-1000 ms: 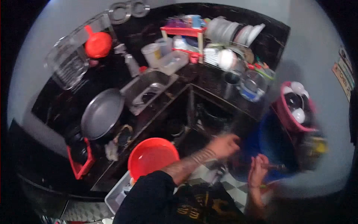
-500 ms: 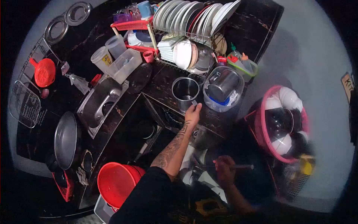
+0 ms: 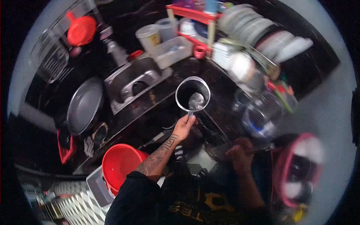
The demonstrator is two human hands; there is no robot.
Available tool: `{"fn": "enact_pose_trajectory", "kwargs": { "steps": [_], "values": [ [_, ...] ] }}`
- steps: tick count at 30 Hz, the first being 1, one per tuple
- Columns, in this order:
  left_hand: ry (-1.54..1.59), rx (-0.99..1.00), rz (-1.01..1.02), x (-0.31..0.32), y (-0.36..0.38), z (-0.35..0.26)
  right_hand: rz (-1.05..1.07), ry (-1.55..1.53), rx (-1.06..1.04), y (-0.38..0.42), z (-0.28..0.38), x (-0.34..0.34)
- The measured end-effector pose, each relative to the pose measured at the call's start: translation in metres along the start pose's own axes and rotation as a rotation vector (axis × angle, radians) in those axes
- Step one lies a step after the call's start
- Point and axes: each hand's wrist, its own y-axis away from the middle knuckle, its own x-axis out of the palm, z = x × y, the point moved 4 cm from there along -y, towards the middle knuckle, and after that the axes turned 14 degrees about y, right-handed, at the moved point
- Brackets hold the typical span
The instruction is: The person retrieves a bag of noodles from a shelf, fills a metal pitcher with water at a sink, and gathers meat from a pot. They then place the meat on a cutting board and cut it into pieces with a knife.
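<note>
My left hand [image 3: 183,127] is closed around the handle of a metal saucepan [image 3: 180,90], held with its mouth facing me. A bright, shiny patch shows at the bottom of the pan. Lower right, my right hand [image 3: 241,153] is in shadow and smeared by motion, its fingers curled round a thin, rod-like utensil [image 3: 264,147]; I cannot tell its kind. Beyond the saucepan lies the dark counter corner, with the steel sink [image 3: 129,80] to the left. A clear plastic tub [image 3: 262,116] sits to the right, blurred.
A red bucket [image 3: 122,165] stands by my left arm, and a large grey pan [image 3: 85,105] lies left of the sink. Plates fill the dish rack [image 3: 268,62] at the back right. A pink basin [image 3: 287,168] with dishes is at the far right.
My left hand has lifted the saucepan from the counter beside the tub and brought it left, toward the sink. The view has swung left. My right hand still grips the thin utensil.
</note>
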Motion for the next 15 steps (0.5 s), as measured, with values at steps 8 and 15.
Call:
{"fn": "enact_pose_trajectory", "kwargs": {
  "steps": [8,15],
  "values": [
    [-0.04,0.024,-0.45,-0.217,-0.039,-0.071,0.395,0.53,-0.308,-0.132,0.145,0.245],
    [-0.411,-0.08,-0.573,-0.373,-0.087,-0.072,0.497,1.343,-1.035,-0.284,0.17,0.509]
  ]
}}
